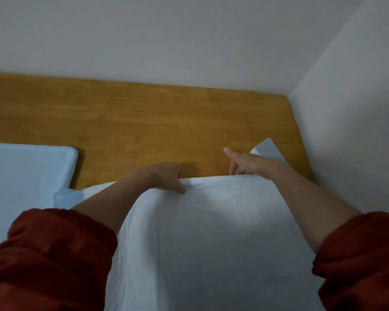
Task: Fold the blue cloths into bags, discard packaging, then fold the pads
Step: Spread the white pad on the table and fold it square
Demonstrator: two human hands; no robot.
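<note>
The left hand (169, 177) pinches the top edge of a pale pad (211, 232), thumb in front, and the right hand (241, 163) grips the same edge, one finger sticking out. The pad is held up over the wooden desk (144, 122), near a pale blue bundle (27, 173) lying at left.

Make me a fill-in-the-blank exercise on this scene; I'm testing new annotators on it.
1. The left hand and right hand grip the pale sheet by its ___ edge.
2. The table is made of ___.
3. The person's sleeves are ___.
4. The folded stack lies on the ___ side of the sheet.
Missing words: far; wood; red; left.
</note>
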